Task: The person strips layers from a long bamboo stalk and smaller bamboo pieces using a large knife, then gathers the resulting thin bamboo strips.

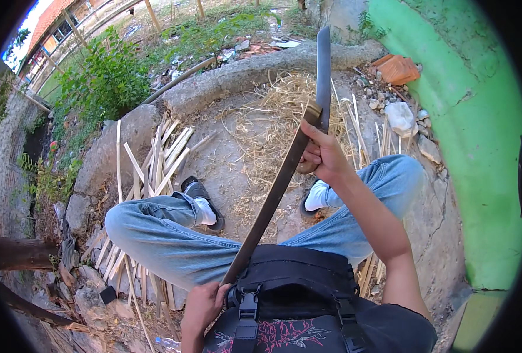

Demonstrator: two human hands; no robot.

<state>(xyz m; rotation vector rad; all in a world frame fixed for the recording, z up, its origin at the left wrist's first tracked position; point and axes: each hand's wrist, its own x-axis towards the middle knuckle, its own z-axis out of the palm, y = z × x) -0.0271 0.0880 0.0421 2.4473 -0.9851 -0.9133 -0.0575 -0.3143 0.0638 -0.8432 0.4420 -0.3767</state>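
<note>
A long-handled knife slants across the middle, from my lap up toward the far side. Its grey blade points away from me, with a brass-coloured collar where it meets the dark, straight handle. My right hand is closed around the upper end of the handle, just below the collar, its thumb lying close to the blade's heel. At the handle's lower end, beside the black bag on my lap, my left hand is closed on it; some of its fingers are hidden.
Pale split strips lie in a pile at the left, others at the right. Curly shavings cover ground beyond my feet. A low concrete edge curves behind them. Rubble lies along the green wall. Dark wood juts in at left.
</note>
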